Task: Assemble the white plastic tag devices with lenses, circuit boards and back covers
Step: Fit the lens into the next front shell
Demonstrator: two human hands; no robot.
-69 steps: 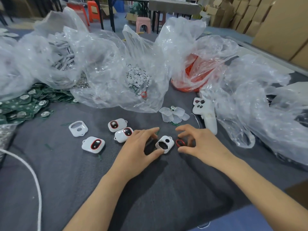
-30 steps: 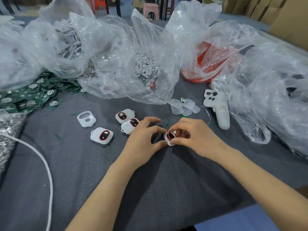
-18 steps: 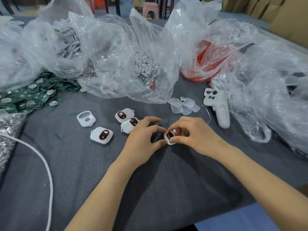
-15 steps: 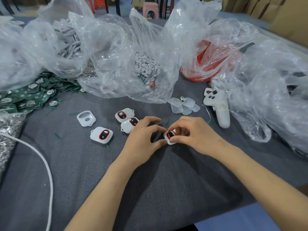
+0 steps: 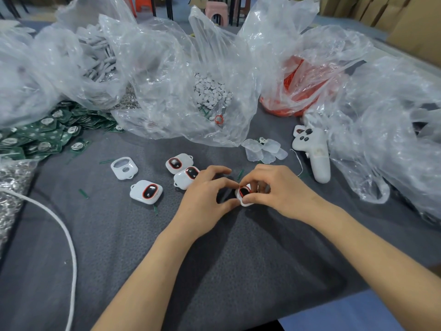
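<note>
A white tag shell point(image 5: 244, 194) with a red-rimmed dark lens is being pinched from both sides by the curled fingers of the left hand point(image 5: 205, 197) and the right hand point(image 5: 274, 189), close to the middle of the grey surface point(image 5: 214, 259). Small white discs point(image 5: 212, 91) are being held in the clear bag point(image 5: 167, 80) behind the hands. Red parts point(image 5: 286, 108) are being held in the next bag point(image 5: 310, 56) to the right, and pale flat pieces point(image 5: 100, 58) in the far-left bag point(image 5: 59, 68).
</note>
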